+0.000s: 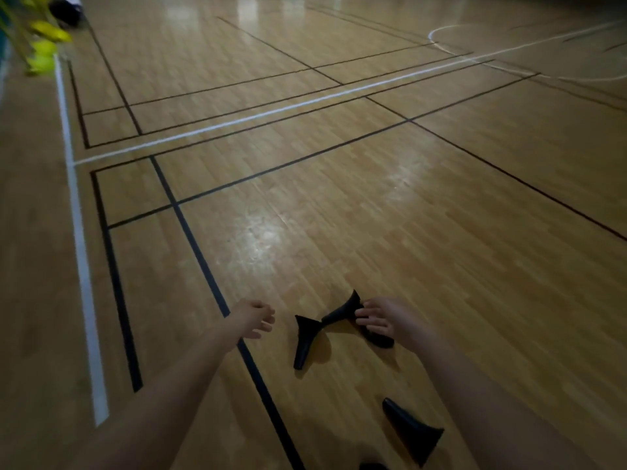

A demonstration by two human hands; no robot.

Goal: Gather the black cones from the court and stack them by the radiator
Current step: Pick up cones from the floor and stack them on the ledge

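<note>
Down on the floor (339,198), the right hand (380,320) has its fingers curled over a black cone, the first cone (342,310), which lies on its side; its flared base sticks out to the left of the fingers and its narrow end shows below the palm. Between the two hands lies a second cone (303,340), also on its side, base away from the person and seemingly touching the first cone's base. The left hand (252,318) hovers apart from both, fingers loosely curled, holding nothing, just above a black line (203,259). A third cone (412,429) lies nearer the person, beside the right forearm. A dark shape (371,466) at the bottom edge is cut off. Far beyond the left hand, blurred yellow things (44,45) sit at the court's edge.
</note>
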